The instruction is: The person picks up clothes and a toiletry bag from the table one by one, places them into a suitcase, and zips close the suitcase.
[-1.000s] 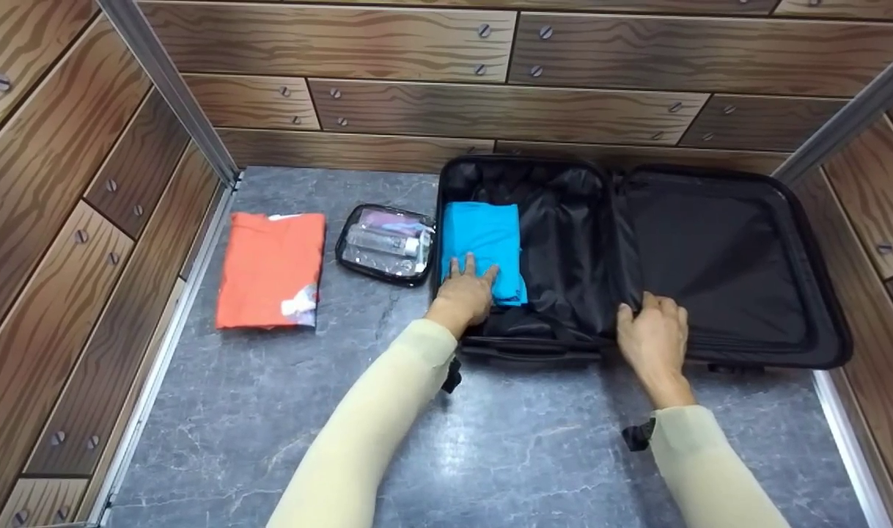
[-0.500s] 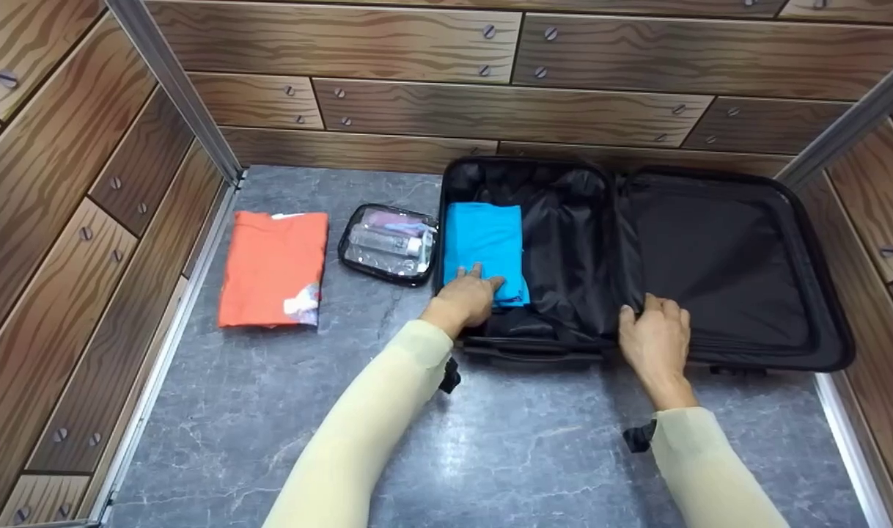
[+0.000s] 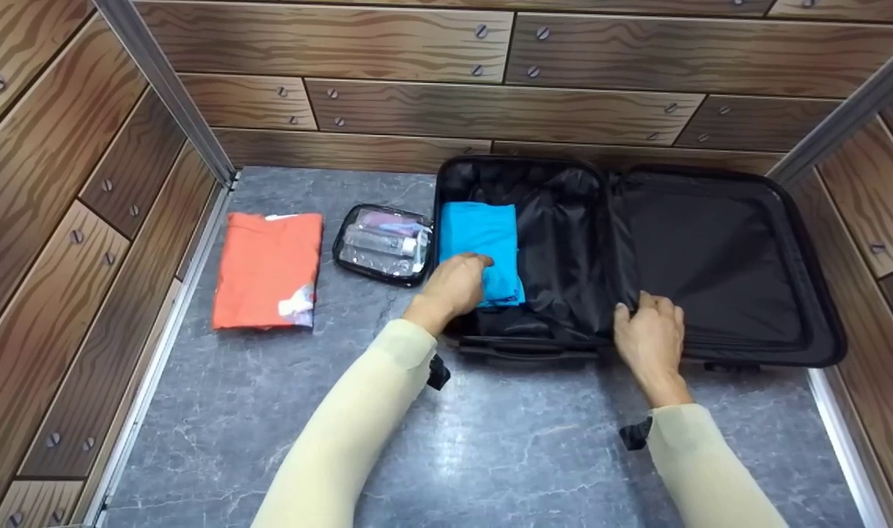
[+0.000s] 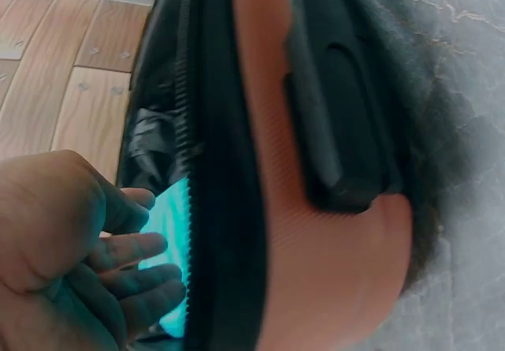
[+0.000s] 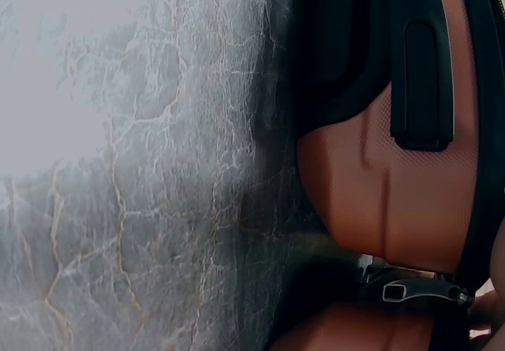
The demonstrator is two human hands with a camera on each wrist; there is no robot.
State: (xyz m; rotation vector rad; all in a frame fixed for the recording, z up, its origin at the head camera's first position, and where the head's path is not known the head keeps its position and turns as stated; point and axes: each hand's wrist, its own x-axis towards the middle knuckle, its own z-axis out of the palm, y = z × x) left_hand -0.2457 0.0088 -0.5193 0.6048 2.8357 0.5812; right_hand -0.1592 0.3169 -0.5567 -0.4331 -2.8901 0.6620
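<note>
An open black-lined suitcase (image 3: 564,249) lies flat on the floor, its two halves side by side. A folded blue garment (image 3: 479,227) lies in the left part of its left half. My left hand (image 3: 454,284) is over the garment's left front part; in the left wrist view its fingers (image 4: 130,248) are loosely bent, apart from each other, close to the blue cloth. My right hand (image 3: 650,341) holds the suitcase's front rim where the halves meet, thumb toward the left half and fingers over the edge. In the right wrist view that hand is mostly out of frame.
A clear zip pouch (image 3: 384,243) with a bottle and other toiletries sits against the suitcase's left side. Farther left lies a folded orange garment (image 3: 267,271) with a white patch. Wood-patterned walls (image 3: 402,110) close in the back and both sides.
My left hand has gone from spread fingers pressing on the blue garment to a lifted, loosely bent hand, shifted slightly left. The right hand stays at the rim.
</note>
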